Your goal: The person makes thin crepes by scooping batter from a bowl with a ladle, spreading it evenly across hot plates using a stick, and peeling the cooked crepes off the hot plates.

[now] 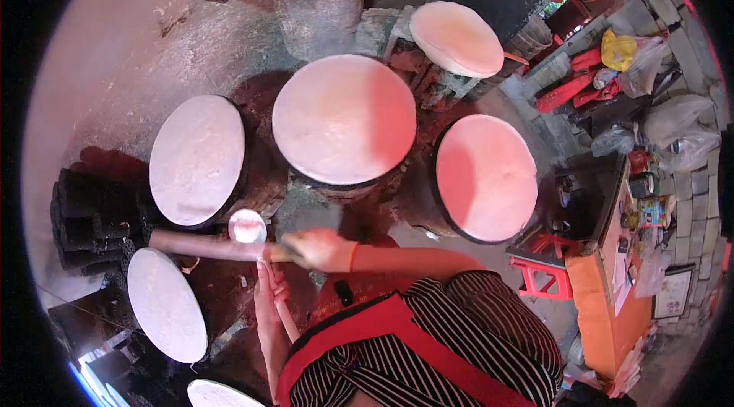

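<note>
My right hand (321, 249), with an orange band at the wrist, is closed round the wooden handle of a long flat tool (206, 245). The tool points left and is blurred. Just below it, my left hand (273, 282) is closed round the thin handle of a round ladle (247, 227), whose bowl looks pale and shows above the tool. White round sheets cover round dark-rimmed supports: one left (196, 160), one centre (344, 119), one right (487, 178), one lower left (167, 305). Part of another (220, 394) shows at the bottom edge.
Another pale round piece (457, 38) lies tilted at the back. Dark cylindrical blocks (84, 212) are stacked at the far left. A red stool (541, 277) stands at the right beside a table with an orange side (592, 308). Plastic bags (677, 120) lie along the brick wall.
</note>
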A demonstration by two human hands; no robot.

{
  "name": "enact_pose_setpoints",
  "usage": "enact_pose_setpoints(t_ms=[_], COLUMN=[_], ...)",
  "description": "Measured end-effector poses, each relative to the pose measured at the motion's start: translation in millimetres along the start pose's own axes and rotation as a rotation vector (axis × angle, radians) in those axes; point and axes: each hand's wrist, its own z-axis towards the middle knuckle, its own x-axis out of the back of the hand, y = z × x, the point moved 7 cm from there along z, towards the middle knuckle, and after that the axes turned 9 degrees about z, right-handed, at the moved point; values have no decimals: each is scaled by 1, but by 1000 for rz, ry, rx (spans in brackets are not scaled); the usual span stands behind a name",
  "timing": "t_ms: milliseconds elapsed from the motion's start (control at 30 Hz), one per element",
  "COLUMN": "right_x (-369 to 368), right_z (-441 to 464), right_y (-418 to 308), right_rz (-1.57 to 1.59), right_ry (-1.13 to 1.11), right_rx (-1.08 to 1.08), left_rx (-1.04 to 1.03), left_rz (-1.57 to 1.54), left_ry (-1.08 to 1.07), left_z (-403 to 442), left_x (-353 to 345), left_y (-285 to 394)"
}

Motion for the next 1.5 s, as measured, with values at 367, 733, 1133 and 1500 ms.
enact_pose_setpoints(t_ms=[367,733,1133,1500], right_x=[82,28,-72,-113], right_z=[24,47,-11,-21], right_y=[98,35,-11,-23], right_rz=[890,235,-86,-32], right_ry=[209,-91,-255,-239], right_rx=[-154,284,150,82], left_rx=[61,-27,4,-41], left_rz=[-227,-672,-638,-1038], left_ry=[-39,371,263,56], left_z=[3,-84,38,106], left_x=[-108,42,244,258], left_y=[38,-63,-65,4])
